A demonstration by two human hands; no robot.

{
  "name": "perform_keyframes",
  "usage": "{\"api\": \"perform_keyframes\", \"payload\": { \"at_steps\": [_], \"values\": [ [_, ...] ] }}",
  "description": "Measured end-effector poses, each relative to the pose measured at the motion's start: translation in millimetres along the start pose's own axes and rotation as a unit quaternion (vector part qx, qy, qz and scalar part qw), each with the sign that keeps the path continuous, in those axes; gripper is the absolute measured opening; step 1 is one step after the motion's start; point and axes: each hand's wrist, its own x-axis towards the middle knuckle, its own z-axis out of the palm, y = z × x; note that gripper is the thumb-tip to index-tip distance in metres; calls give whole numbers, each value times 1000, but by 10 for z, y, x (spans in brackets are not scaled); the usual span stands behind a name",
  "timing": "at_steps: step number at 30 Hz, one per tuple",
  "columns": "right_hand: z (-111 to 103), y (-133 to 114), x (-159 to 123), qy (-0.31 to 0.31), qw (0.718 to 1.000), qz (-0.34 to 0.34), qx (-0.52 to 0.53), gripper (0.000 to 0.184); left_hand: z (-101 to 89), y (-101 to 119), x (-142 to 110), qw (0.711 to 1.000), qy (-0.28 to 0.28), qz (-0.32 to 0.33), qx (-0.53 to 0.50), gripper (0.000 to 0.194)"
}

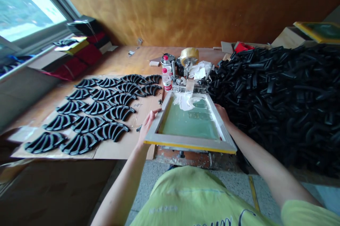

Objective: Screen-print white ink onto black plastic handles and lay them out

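A screen printing frame point(228, 140) with green mesh and a pale border lies in front of me, white ink smeared near its far end. At its left side my left hand point(148, 122) is closed against the border, some fingers hidden beneath the edge. My right hand point(222, 113) is at the right border, its fingers out of sight behind it. Below the frame is a stained printing stand point(183, 158). Curved black plastic handles point(87, 123) lie in rows on cardboard to the left.
A large heap of loose black handles point(287, 105) fills the right side. Behind the frame stand a red-capped bottle point(166, 80), a tape roll point(189, 56) and crumpled paper point(200, 70). Boxes point(85, 56) sit by the window. A wooden board point(170, 17) rises at the back.
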Motion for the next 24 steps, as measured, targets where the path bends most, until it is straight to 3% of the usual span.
{"api": "perform_keyframes", "payload": {
  "at_steps": [3,5,7,8,11,14,18,20,22,24],
  "values": [
    [-196,43,189,102,984,145,-7,37,-140,-388,-87,995,-49,-82,39,64],
    [-203,-117,473,136,980,145,-10,44,-166,-641,-77,991,-64,-110,47,77],
    [-123,-355,801,111,990,80,-26,61,-153,-837,-39,990,-51,-114,68,84],
    [-61,-474,947,80,994,56,-42,61,-142,-907,-19,990,-43,-110,80,84],
    [136,-737,1183,-48,994,45,-90,31,-123,-1020,21,989,-39,-104,97,79],
    [224,-843,1062,-117,987,34,-107,14,-138,-1064,29,989,-43,-113,88,78],
    [97,-865,748,-174,977,-118,-45,16,-153,-1100,23,989,-48,-120,77,77],
    [16,-859,713,-218,963,-160,-7,13,-146,-1087,15,989,-45,-119,73,76],
    [-12,-848,752,-229,963,-144,8,6,-132,-1049,2,990,-37,-119,69,76],
    [27,-833,778,-183,977,-108,0,7,-116,-1003,-14,990,-32,-125,60,78]
  ]
}}
